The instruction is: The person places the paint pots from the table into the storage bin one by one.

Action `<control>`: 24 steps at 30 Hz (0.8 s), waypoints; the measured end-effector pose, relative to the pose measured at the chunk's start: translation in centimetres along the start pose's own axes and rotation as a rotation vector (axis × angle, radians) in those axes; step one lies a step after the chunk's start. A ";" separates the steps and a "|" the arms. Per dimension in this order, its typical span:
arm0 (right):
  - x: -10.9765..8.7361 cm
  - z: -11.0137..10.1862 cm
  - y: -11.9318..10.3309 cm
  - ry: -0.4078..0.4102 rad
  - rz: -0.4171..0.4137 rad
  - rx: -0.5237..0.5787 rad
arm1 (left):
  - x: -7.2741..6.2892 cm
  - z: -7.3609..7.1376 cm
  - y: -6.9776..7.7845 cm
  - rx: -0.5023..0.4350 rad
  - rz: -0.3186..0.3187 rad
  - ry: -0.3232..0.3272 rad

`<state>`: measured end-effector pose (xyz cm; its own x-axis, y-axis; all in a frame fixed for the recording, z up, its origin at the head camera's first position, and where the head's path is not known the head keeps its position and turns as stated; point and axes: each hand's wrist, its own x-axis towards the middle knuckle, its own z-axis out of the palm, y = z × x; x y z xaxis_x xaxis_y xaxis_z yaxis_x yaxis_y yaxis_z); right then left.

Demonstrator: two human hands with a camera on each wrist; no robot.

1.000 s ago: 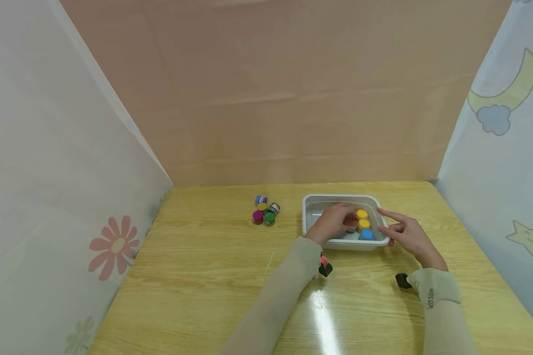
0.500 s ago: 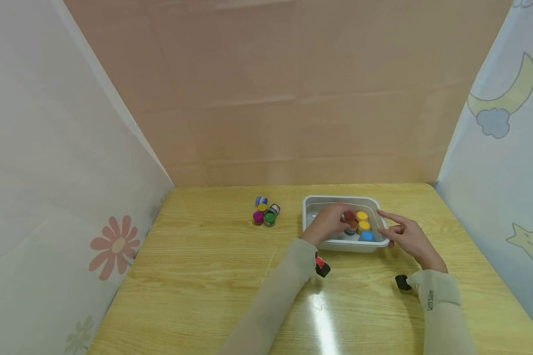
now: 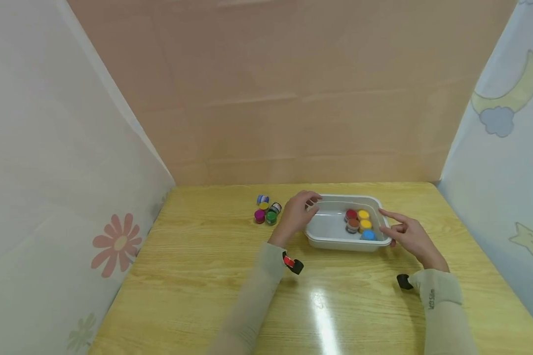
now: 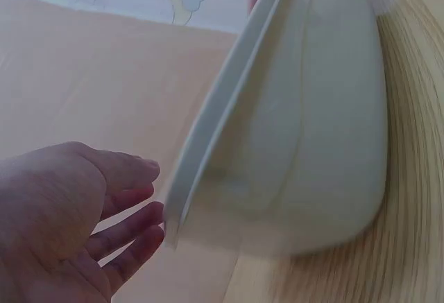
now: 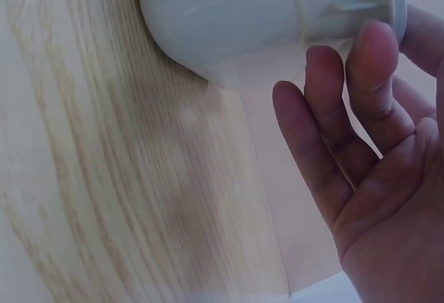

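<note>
A white plastic tub stands on the table in the head view. Toward its right end are small paint jars: a dark red one, a brown one, two with yellow lids and a blue-lidded one. My left hand hovers by the tub's left end, fingers loosely bent around nothing; the left wrist view shows its fingertips close to the rim. Gripping the tub's right end is my right hand. Its fingers lie under the rim against the outer wall in the right wrist view.
Left of the tub, several more jars lie grouped on the wooden table: purple, green, yellow, blue and a tipped dark one. Paper-covered walls enclose the back and both sides.
My left hand has let go of a red-lidded jar inside the tub and moved left, out past the tub's left rim. The right hand has kept its place on the right end.
</note>
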<state>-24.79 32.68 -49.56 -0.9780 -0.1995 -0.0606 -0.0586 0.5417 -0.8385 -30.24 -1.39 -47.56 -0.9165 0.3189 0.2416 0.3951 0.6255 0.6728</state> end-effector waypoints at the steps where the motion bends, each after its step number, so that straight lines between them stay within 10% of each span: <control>1: 0.0 0.0 0.0 0.002 0.006 0.004 | -0.3 -0.4 -0.5 -0.005 -0.007 0.019; 15: 0.3 -0.1 0.0 -0.005 0.034 -0.012 | -4.1 -3.6 -7.8 0.142 -0.090 0.170; 24: 0.2 0.1 -0.1 -0.005 0.035 0.033 | -5.0 -3.9 -9.3 0.142 -0.122 0.137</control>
<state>-24.94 32.53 -49.59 -0.9783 -0.1853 -0.0926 -0.0180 0.5211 -0.8533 -29.58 -11.59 -52.34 -0.9543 0.1408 0.2637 0.2765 0.7509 0.5998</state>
